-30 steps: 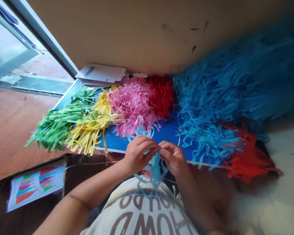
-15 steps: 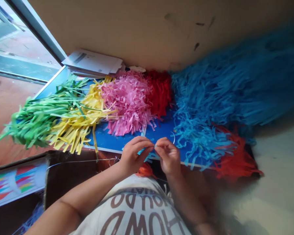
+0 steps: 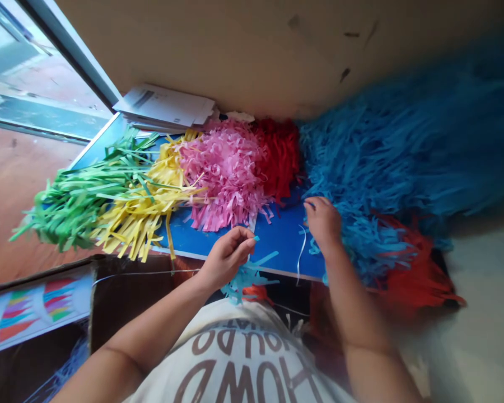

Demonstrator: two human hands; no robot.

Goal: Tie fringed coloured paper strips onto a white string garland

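Near the flat tabletop (image 3: 277, 238), the left hand (image 3: 230, 253) pinches stringy blue fringe (image 3: 240, 282).

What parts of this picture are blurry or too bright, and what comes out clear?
Head view: the big blue fringe heap smears into blur toward the right edge; head view, upper left: the bright opening looks washed out, while the wall is dim; head view, middle: the pink fringe, left hand and right hand look fairly clear.

Pale shirt (image 3: 235, 361), brown lettering (image 3: 244, 385)
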